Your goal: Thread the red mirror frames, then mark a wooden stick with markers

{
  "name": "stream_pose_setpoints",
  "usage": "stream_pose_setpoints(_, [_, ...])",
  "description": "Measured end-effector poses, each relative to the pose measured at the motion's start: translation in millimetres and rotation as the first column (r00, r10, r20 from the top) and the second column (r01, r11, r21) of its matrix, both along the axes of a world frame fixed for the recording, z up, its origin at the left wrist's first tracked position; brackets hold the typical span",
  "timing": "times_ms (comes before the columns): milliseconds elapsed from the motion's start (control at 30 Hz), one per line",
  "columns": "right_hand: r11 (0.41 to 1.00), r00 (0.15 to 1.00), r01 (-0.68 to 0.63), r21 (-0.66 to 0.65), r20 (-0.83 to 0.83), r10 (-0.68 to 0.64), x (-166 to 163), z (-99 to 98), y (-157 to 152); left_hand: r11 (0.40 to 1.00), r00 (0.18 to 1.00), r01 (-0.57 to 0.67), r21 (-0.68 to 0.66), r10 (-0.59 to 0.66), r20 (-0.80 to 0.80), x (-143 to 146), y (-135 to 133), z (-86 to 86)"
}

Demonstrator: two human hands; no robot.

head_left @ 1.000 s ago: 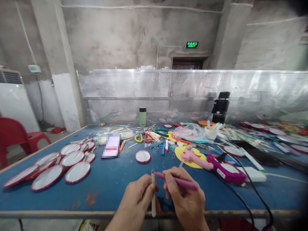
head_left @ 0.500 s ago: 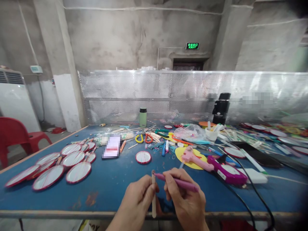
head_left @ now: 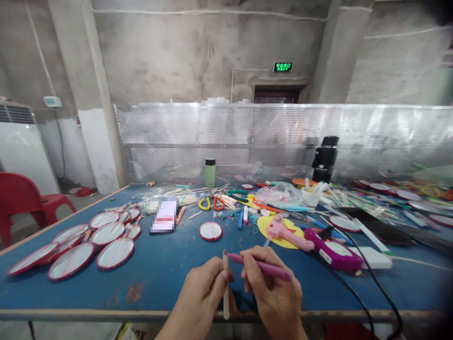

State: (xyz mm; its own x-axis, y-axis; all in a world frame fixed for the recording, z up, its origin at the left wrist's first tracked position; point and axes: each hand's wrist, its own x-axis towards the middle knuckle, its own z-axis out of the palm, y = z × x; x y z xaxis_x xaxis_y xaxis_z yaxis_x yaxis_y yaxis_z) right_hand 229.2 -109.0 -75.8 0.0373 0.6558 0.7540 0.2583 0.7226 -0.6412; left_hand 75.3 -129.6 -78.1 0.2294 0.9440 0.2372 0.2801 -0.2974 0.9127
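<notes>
Between the thumb and fingers of my left hand [head_left: 203,290] a flat wooden craft stick [head_left: 226,302] is pinched, standing nearly upright above the front of the table. My right hand [head_left: 274,288] grips a pink marker [head_left: 271,269] like a pen, and its tip touches or nearly touches a dark mark at the stick's upper end. Just beyond my hands lies one round white disc with a red rim [head_left: 211,231]. To the right a pink glue gun [head_left: 292,234] rests on a yellow oval piece [head_left: 264,225].
Several red-rimmed discs [head_left: 71,261] lie at the left, near a phone [head_left: 163,216]. A purple device [head_left: 334,250] with black cables [head_left: 348,289] sits at the right. Farther back are a green bottle [head_left: 210,174], a black flask [head_left: 324,160], a white cup [head_left: 311,198] and scattered sticks.
</notes>
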Motion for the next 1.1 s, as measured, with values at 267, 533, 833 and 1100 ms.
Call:
stream_pose_setpoints(267, [1.000,0.998,0.007,0.000,-0.062,-0.007,-0.1,-4.6,1.3,1.000,1.000,-0.007,0.013,0.007,-0.001,0.1,-0.8,-1.9])
stream_pose_setpoints(533, [1.000,0.999,-0.010,0.001,-0.039,0.010,-0.6,-3.6,1.4,1.000,1.000,0.016,0.010,-0.016,0.006,-0.3,1.9,-2.1])
stream_pose_setpoints(833, [1.000,0.996,0.019,-0.007,-0.087,-0.020,-2.8,-3.4,-0.4,0.999,1.000,0.003,0.033,-0.003,-0.012,-1.6,0.7,-5.6])
stream_pose_setpoints(1100, [0.999,0.992,-0.007,-0.036,-0.124,0.002,-3.4,-2.1,-0.7,0.999,1.000,0.004,0.034,-0.004,-0.020,-0.9,1.6,-2.3])
